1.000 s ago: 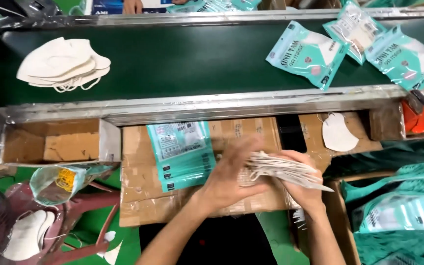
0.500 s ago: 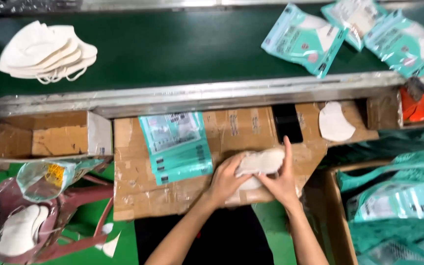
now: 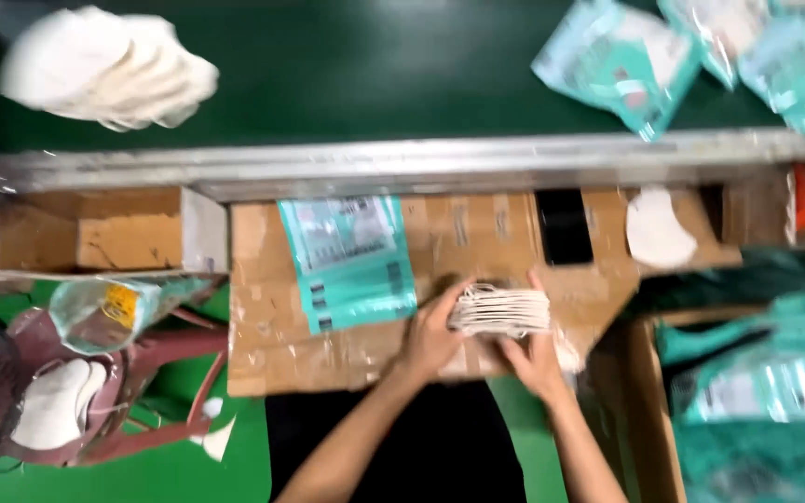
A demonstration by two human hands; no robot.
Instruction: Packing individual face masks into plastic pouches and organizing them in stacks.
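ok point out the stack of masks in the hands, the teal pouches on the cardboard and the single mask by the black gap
stack of white masks (image 3: 500, 310), head view, middle of the edges
teal pouches (image 3: 351, 261), head view, top pouch centre
single white mask (image 3: 656, 228), head view, its middle

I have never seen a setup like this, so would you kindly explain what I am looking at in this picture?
The picture comes from a camera worn on a person's head, looking down at their own two bare hands. There is no machine arm here. The left hand and the right hand together grip a stack of white face masks, pressed edge to edge, over a flattened cardboard sheet that serves as a work surface. On that sheet, to the left of the hands, lies a pile of teal packets; a single white mask lies further right. Beyond a metal rail runs a dark green belt carrying a loose pile of white masks and several filled teal packets. The picture is somewhat blurred.
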